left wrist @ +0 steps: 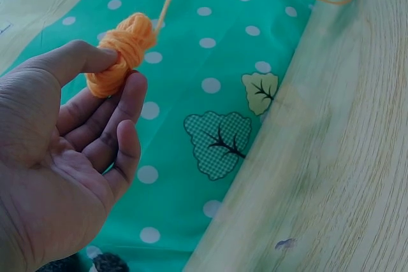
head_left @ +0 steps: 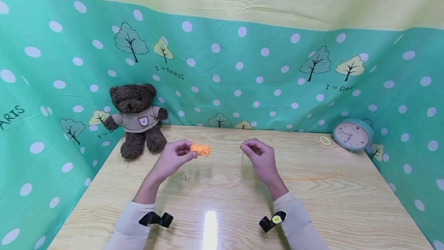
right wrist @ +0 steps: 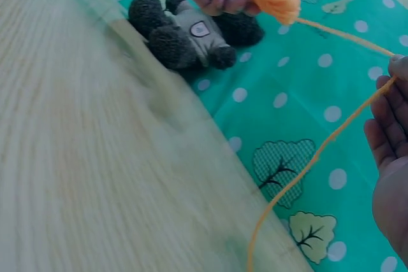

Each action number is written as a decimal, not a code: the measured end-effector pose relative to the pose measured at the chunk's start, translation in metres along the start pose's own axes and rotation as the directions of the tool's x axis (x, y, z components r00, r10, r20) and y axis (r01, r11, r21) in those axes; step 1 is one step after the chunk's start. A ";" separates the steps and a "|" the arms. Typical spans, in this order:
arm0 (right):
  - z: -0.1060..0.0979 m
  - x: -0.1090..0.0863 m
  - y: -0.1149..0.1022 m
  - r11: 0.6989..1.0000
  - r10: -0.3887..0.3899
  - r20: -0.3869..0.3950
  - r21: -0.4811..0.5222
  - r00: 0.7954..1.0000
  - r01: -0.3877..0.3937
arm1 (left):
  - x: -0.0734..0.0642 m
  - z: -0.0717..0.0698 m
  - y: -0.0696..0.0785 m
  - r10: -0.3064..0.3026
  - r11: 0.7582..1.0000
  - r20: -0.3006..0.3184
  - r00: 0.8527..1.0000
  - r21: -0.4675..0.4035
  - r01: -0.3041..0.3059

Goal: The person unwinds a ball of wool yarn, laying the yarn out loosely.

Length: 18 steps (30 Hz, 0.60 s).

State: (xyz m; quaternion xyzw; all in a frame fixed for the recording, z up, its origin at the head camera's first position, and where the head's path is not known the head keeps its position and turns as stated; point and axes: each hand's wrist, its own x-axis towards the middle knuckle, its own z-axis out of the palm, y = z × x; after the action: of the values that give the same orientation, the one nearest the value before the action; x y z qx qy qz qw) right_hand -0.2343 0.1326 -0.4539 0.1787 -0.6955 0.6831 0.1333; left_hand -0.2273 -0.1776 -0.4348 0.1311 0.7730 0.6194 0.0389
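My left hand (head_left: 175, 155) pinches a small bundle of orange yarn (head_left: 200, 150) between thumb and fingers, above the table. In the left wrist view the bundle (left wrist: 122, 54) shows its wound middle, with the thumb lying across it. A strand of yarn (right wrist: 347, 35) runs taut from the bundle to my right hand (head_left: 260, 157), which pinches it between thumb and finger. Below that hand the loose end (right wrist: 306, 165) hangs down, and it trails over the table to the right (head_left: 308, 179).
A brown teddy bear (head_left: 135, 119) in a grey shirt sits at the table's back left. At the back right stand a teal alarm clock (head_left: 353, 134) and a pale ring (head_left: 325, 141). A green dotted curtain (head_left: 239, 88) hangs behind the wooden table (head_left: 222, 192).
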 end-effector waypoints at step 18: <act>-0.025 0.006 -0.009 1.000 0.008 -0.129 0.009 0.992 -0.007 | 0.001 -0.003 -0.004 0.005 1.000 -0.004 1.000 0.028 -0.005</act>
State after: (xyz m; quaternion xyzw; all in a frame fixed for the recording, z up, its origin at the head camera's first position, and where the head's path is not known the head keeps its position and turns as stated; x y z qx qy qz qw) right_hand -0.2368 0.1572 -0.4423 0.1319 -0.6831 0.6968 0.1745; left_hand -0.2294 -0.1810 -0.4375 0.1323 0.7813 0.6090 0.0338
